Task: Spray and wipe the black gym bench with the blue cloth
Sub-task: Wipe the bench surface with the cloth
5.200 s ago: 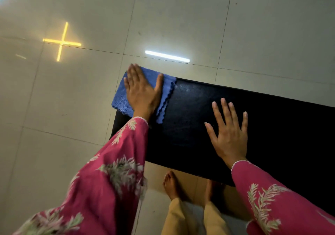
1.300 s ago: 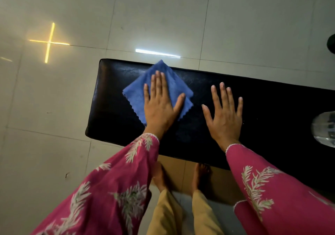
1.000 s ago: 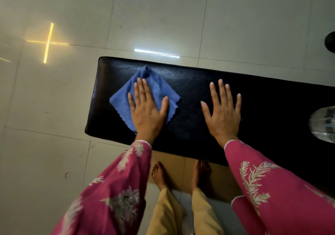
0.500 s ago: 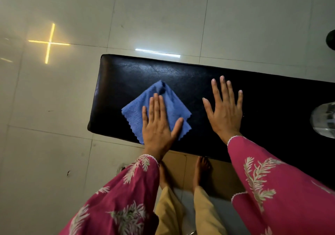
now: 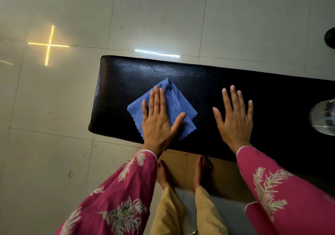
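Left hand [image 5: 159, 122]: lying spread flat, pressing the blue cloth [image 5: 174, 104] onto the black bench [image 5: 126, 82].
Right hand [image 5: 235, 120]: resting spread on bare bench.
Clear bottle [image 5: 324, 119]: standing far right; contents unclear.

Both arms wear long, loose sleeves of deep pink cloth, the left sleeve [image 5: 116, 198] and the right sleeve [image 5: 282, 194] each printed with pale, feathery leaf sprays in cream and grey-green. Each cuff ends at the wrist in a thin white scalloped trim, above a bare left hand [image 5: 159, 124] and right hand [image 5: 235, 124]. At the lower centre of the frame, mustard-tan trousers [image 5: 174, 213] fall to bare feet [image 5: 202, 171]
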Demonstrator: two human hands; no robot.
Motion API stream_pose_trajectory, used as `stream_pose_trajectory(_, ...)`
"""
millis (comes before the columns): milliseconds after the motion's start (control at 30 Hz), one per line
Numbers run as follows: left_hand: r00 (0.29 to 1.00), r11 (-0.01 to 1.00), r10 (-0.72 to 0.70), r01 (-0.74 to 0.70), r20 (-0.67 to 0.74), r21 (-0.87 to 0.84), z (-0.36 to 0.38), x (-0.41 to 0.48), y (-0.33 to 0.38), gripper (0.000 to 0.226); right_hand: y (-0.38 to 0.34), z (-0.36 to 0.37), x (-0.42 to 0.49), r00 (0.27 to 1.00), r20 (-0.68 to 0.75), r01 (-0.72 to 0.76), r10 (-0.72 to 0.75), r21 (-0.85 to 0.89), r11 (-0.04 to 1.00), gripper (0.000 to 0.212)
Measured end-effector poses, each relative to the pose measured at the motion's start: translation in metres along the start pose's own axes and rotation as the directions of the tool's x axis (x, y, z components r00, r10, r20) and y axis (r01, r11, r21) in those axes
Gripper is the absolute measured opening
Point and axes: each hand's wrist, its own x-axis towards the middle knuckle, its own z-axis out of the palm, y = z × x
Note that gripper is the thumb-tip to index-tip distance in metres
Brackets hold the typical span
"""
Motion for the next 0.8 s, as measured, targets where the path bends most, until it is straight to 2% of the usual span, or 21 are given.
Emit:
stream_pose_trajectory(133, 0.982, 0.982, -0.188, 0.188, 0.027, -0.010, 0.008, 0.024, 0.016, 0.090, -0.001, 0.002, 0.001, 1.000, -0.012, -0.006, 0.006, -0.003, 1.000, 0.062)
stream_pose_trajectory(167, 0.983, 0.983, -0.183, 0.183, 0.030, 0.016, 0.010, 0.028, 0.021, 0.089, 0.000, 0.003, 0.001, 1.000, -0.016, -0.009, 0.009, -0.005, 1.000, 0.062)
stream_pose_trajectory(200, 0.992, 0.993, -0.117, 0.116, 0.040, 0.037, 0.011, 0.029, 0.024, 0.087, 0.000, 0.003, 0.001, 1.000, -0.019, -0.011, 0.011, -0.005, 1.000, 0.061)
stream_pose_trajectory(233, 0.998, 0.999, 0.011, -0.014, 0.057, 0.048, 0.011, 0.026, 0.024, 0.085, 0.000, 0.003, 0.001, 1.000, -0.021, -0.010, 0.010, -0.007, 1.000, 0.061)
stream_pose_trajectory(300, 0.941, 0.942, 0.324, -0.330, 0.096, 0.057, 0.012, 0.019, 0.014, 0.078, 0.000, 0.003, 0.002, 1.000, -0.028, -0.008, 0.007, -0.016, 1.000, 0.060)
stream_pose_trajectory(333, 0.903, 0.904, 0.416, -0.424, 0.106, 0.057, 0.010, 0.020, 0.004, 0.075, 0.001, 0.003, 0.001, 0.999, -0.034, -0.010, 0.009, -0.021, 1.000, 0.060)
stream_pose_trajectory(367, 0.894, 0.894, 0.436, -0.443, 0.098, 0.066, 0.009, 0.025, -0.005, 0.072, 0.001, 0.003, 0.001, 0.999, -0.042, -0.011, 0.010, -0.025, 1.000, 0.060)
stream_pose_trajectory(400, 0.917, 0.915, 0.389, -0.395, 0.083, 0.081, 0.008, 0.033, -0.012, 0.072, 0.001, 0.003, 0.000, 0.999, -0.051, -0.010, 0.009, -0.030, 0.999, 0.059)
stream_pose_trajectory(467, 0.990, 0.988, 0.130, -0.134, 0.049, 0.081, 0.004, 0.053, -0.010, 0.075, 0.000, 0.004, 0.000, 0.998, -0.069, -0.005, 0.003, -0.032, 0.999, 0.059)
stream_pose_trajectory(533, 0.986, 0.985, -0.168, 0.167, 0.007, 0.030, 0.006, 0.067, 0.017, 0.081, 0.000, 0.005, 0.000, 0.998, -0.069, -0.005, 0.003, -0.028, 1.000, 0.059)
stream_pose_trajectory(567, 0.974, 0.974, -0.227, 0.226, 0.013, 0.016, 0.008, 0.070, 0.033, 0.084, 0.000, 0.005, 0.000, 0.998, -0.069, -0.006, 0.004, -0.028, 1.000, 0.059)
stream_pose_trajectory(600, 0.978, 0.978, -0.208, 0.207, 0.034, 0.028, 0.010, 0.069, 0.046, 0.086, 0.000, 0.005, 0.000, 0.997, -0.072, -0.005, 0.003, -0.028, 1.000, 0.059)
stream_pose_trajectory(700, 0.989, 0.990, 0.110, -0.118, 0.103, 0.077, 0.010, 0.068, 0.043, 0.084, 0.001, 0.004, 0.000, 0.997, -0.072, -0.001, 0.000, -0.016, 1.000, 0.059)
stream_pose_trajectory(733, 0.980, 0.981, 0.168, -0.177, 0.105, 0.084, 0.008, 0.074, 0.031, 0.083, 0.001, 0.004, 0.000, 0.997, -0.072, -0.004, 0.003, -0.019, 1.000, 0.059)
stream_pose_trajectory(767, 0.983, 0.981, 0.160, -0.168, 0.088, 0.092, 0.007, 0.082, 0.020, 0.083, 0.001, 0.004, 0.000, 0.997, -0.074, -0.006, 0.004, -0.026, 1.000, 0.059)
stream_pose_trajectory(800, 0.995, 0.991, 0.080, -0.086, 0.060, 0.099, 0.005, 0.090, 0.011, 0.083, 0.000, 0.004, 0.000, 0.997, -0.075, -0.003, 0.001, -0.035, 0.999, 0.059)
